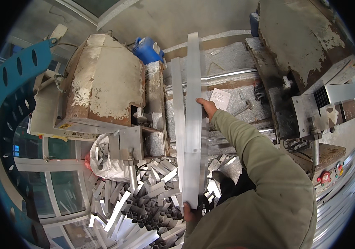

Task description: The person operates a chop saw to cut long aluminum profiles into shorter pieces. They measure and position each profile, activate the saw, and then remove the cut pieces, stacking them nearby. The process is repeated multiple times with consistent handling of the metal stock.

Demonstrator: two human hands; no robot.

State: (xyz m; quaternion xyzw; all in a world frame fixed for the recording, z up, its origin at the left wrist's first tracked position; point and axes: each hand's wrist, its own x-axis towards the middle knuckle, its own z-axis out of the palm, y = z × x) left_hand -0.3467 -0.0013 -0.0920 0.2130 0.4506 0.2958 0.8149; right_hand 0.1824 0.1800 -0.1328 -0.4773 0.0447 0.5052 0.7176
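Note:
A long silvery aluminium profile [193,124] runs through the middle of the view, far end raised toward the back wall. My right hand [207,107] grips its right edge about halfway up, thumb on the face and the other fingers hidden behind it. Close to the near end, my left hand [189,212] is closed on the same profile; only its thumb and part of the hand show. A second, narrower profile [178,112] lies along the left side, nearly touching the first one. Whether my hands also hold that one, I cannot tell.
Worn machine housings stand left [103,83] and right [306,41]. Below lies a heap of short aluminium offcuts [144,207] beside a white sack [105,159]. Behind are a blue jug [147,50], a paper sheet [220,98] and a hammer-like tool [244,108]. Red-buttoned controls [324,177] sit right.

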